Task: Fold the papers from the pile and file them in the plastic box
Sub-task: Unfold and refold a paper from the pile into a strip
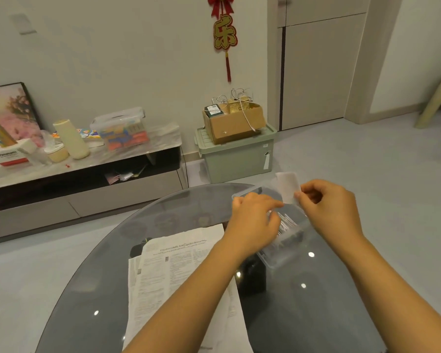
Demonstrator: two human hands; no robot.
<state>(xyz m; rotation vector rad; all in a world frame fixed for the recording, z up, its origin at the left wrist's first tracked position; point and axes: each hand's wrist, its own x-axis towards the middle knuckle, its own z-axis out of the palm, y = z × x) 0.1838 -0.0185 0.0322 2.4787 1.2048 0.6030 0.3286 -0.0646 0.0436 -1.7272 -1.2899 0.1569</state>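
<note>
Right hand (327, 207) raised above the far end of a clear rectangular plastic box (278, 258), thumb and curled fingers pinching the lower corner of a small folded white paper slip (288, 187); slip stands upright, above the box's far rim

Left hand (253, 220) over the middle of the box, palm down, fingers bent loosely downward into or onto the row of folded papers (287, 224) already standing inside; whether it grips any of them cannot be told, fingertips partly hidden

Box sits on the right half of a round smoked-glass table (92, 276), long axis running away from the person

Pile of unfolded printed white paper sheets (173, 271) lies flat on the glass just left of the box, partly covered by the left forearm

Beyond the table: pale green lidded storage bin (237, 159) on the floor with an open brown cardboard carton (233, 123) on top; low marble-topped TV cabinet (87, 174) along the wall at left; red and gold hanging ornament (224, 34) on the wall
</note>
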